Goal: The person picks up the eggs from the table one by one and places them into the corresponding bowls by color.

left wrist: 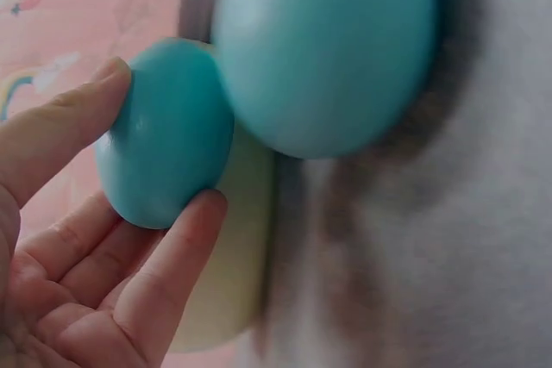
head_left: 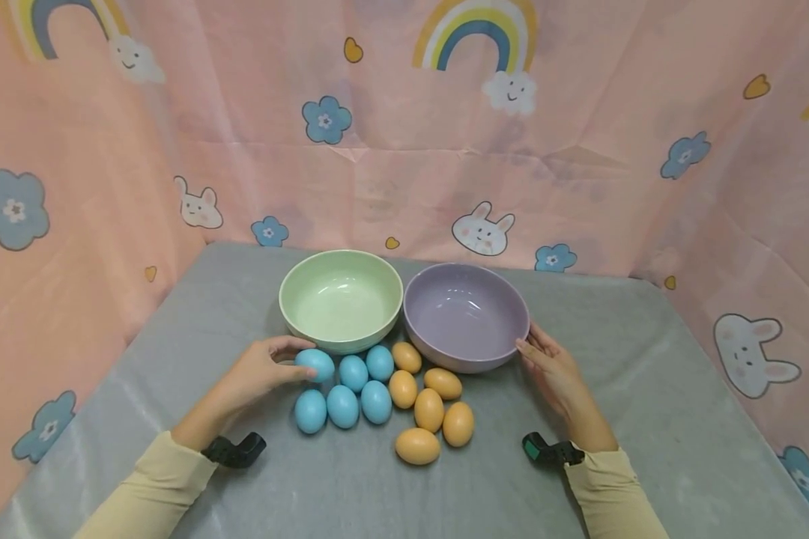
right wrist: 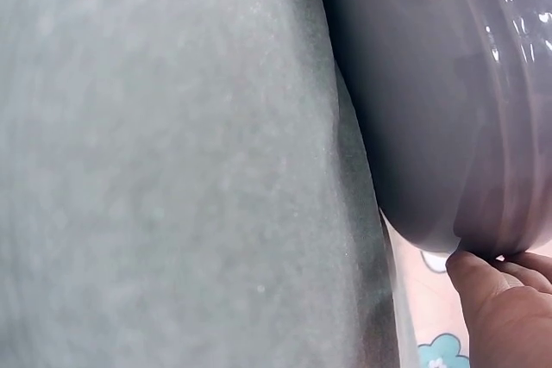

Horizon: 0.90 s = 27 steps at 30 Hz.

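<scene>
My left hand pinches a blue egg between thumb and fingers, in front of the light green bowl. The left wrist view shows the held egg between my fingertips, with another blue egg close beside it. My right hand touches the right side of the purple bowl with thumb and fingertips. In the right wrist view, the fingertips of my right hand rest against the purple bowl's outer wall; their far side is hidden.
Several other blue eggs stand in front of the green bowl. Several orange-yellow eggs lie to their right, before the purple bowl. The two bowls stand side by side on grey cloth. A pink patterned curtain surrounds the table.
</scene>
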Tool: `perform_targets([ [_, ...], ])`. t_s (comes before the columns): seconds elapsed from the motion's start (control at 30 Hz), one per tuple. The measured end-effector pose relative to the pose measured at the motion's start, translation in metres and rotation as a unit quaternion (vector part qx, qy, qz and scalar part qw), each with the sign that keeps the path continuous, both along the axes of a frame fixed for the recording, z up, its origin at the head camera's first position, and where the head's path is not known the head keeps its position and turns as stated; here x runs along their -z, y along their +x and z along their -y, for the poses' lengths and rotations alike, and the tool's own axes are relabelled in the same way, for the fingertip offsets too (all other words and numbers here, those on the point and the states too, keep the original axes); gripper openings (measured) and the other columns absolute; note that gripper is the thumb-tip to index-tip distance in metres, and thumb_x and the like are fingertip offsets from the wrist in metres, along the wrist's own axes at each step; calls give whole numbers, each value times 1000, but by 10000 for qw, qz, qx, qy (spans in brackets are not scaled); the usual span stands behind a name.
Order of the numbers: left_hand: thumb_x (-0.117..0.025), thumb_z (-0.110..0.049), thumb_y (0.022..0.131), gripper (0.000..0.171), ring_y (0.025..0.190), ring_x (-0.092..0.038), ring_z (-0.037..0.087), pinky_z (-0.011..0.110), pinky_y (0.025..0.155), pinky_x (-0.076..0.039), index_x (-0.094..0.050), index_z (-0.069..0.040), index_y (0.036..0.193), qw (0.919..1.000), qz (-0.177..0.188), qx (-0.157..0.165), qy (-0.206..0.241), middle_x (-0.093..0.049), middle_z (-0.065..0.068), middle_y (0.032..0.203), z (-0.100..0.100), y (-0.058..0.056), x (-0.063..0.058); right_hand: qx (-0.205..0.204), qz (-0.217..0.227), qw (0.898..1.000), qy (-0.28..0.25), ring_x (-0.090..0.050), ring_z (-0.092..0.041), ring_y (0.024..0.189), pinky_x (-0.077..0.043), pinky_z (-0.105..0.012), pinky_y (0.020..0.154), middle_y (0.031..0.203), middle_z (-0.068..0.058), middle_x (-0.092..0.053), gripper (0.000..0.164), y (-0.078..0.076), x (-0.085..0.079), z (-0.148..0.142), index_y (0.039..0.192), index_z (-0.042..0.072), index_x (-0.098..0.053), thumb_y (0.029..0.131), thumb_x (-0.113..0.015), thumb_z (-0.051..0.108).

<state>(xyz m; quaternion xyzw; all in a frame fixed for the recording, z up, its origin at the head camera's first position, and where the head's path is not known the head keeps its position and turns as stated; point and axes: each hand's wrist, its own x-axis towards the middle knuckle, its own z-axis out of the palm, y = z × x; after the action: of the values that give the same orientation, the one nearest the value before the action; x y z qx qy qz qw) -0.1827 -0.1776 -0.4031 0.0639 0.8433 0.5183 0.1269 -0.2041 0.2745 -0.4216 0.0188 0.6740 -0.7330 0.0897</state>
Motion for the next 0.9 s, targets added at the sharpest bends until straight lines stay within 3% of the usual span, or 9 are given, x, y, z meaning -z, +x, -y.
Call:
perform_targets([
  [0.2,-82,-34,82,52,127,-58,26,26,93,-52,-66,-11,127,9997,-176,150,-15,-65,10,131,1,4,-23,-49,35,10000,51,-4,-21,156,-15,-35,123,168,-7,3,74,0,-1,0,159,4,-3,104,-52,15],
  [0.4,-80,-38,83,55,135,-53,26,43,105,-49,-64,-15,130,9993,-337,142,-24,-62,7,136,-5,-2,-44,-57,51,10000,60,-5,-21,156,-14,-36,123,168,-7,2,73,0,-1,0,159,4,-4,104,-51,15],
  [0.63,-81,-39,82,56,137,-50,25,46,111,-43,-64,-15,129,9983,-561,-45,160,-61,6,136,-20,-26,-61,-78,8,9999,81,-4,-22,156,-15,-36,123,168,-8,2,71,0,-2,0,158,3,-3,105,-49,13],
  [0.9,-81,-37,83,57,133,-53,25,47,111,-44,-62,-14,132,9978,-562,-73,337,-61,7,137,-33,-55,-69,-68,-46,9999,126,-5,-22,155,-16,-35,123,168,-8,0,73,0,0,-1,158,2,-5,104,-52,15],
])
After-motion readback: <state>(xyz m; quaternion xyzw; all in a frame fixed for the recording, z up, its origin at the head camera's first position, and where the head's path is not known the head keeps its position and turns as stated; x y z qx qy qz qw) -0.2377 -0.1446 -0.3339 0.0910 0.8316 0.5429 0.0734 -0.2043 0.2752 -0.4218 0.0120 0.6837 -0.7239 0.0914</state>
